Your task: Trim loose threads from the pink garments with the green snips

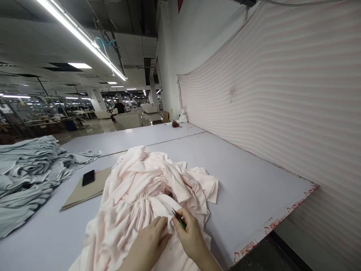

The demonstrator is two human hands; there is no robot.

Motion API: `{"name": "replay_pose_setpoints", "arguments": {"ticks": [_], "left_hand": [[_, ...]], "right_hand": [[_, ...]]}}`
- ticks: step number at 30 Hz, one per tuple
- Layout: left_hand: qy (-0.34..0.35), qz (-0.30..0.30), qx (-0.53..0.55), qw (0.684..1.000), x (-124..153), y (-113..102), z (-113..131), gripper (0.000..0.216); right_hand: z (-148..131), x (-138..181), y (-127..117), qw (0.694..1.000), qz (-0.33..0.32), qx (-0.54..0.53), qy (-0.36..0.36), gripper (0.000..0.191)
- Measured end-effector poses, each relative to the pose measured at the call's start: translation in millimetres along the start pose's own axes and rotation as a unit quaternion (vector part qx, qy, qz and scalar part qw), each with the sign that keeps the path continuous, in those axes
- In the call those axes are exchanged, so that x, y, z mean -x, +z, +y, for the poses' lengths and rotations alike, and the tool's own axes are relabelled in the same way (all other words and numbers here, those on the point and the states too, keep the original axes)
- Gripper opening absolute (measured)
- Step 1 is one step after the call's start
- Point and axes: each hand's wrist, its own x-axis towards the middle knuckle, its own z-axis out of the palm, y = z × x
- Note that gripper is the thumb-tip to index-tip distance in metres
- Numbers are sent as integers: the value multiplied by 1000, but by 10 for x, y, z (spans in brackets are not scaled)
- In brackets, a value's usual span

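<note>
A heap of pale pink fabric point(135, 188), gathered in folds, lies across the near part of the table. My left hand point(153, 239) is closed with its fingers pinching a fold of this fabric. Close beside it, my right hand point(190, 231) grips a small pair of thread snips point(179, 219) with dark pointed blades and a green handle. The blade tips point up and to the left, over the cloth. The right thumb and fingertips are near the same fold, and I cannot tell whether they pinch it too.
Grey-green garments point(31, 169) are piled at the left. A black phone point(88, 178) rests on brown cardboard point(76, 194) left of the pink heap. The white table point(248, 188) ends at a striped sheet point(267, 94) on the right. A person point(119, 107) is far off.
</note>
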Motion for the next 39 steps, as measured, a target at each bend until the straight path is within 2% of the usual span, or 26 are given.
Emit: {"name": "replay_pose_setpoints", "arguments": {"ticks": [2, 5, 8, 10, 13, 16, 19, 22, 25, 27, 30, 36, 39], "left_hand": [[-7, 9, 17, 1000, -49, -7, 29, 18], [-7, 47, 98, 994, -35, -139, -58, 23], [40, 155, 130, 978, 49, -191, -196, 18], [84, 225, 104, 965, 118, -143, -274, 13], [157, 275, 37, 948, 214, -21, -341, 24], [194, 316, -24, 928, 275, 64, -369, 19], [258, 352, -103, 894, 297, 75, -406, 18], [335, 339, -130, 870, 301, 43, -450, 24], [360, 299, -83, 880, 306, 22, -463, 26], [366, 288, -59, 883, 309, 23, -458, 26], [371, 278, -45, 885, 310, 31, -453, 27], [382, 272, -39, 883, 303, 10, -443, 23], [374, 285, -30, 882, 296, 10, -423, 20]], "right_hand": [[16, 58, 23, 1000, 28, -10, -6, 16], [115, 177, 133, 996, 80, 20, -24, 15], [205, 257, 269, 992, 93, 68, -43, 28], [218, 261, 306, 992, 99, 75, -39, 19], [180, 227, 256, 995, 75, 47, -36, 12], [121, 210, 167, 997, 32, 24, -63, 18], [44, 228, 91, 995, 4, 24, -94, 31], [-70, 262, -8, 995, -34, 40, -80, 28], [-181, 300, -124, 990, -98, 49, -89, 27], [-215, 321, -172, 983, -118, 85, -114, 28], [-200, 338, -173, 979, -101, 136, -117, 28], [-157, 338, -143, 981, -80, 126, -124, 21], [-196, 343, -201, 983, -94, 103, -118, 21]]}}
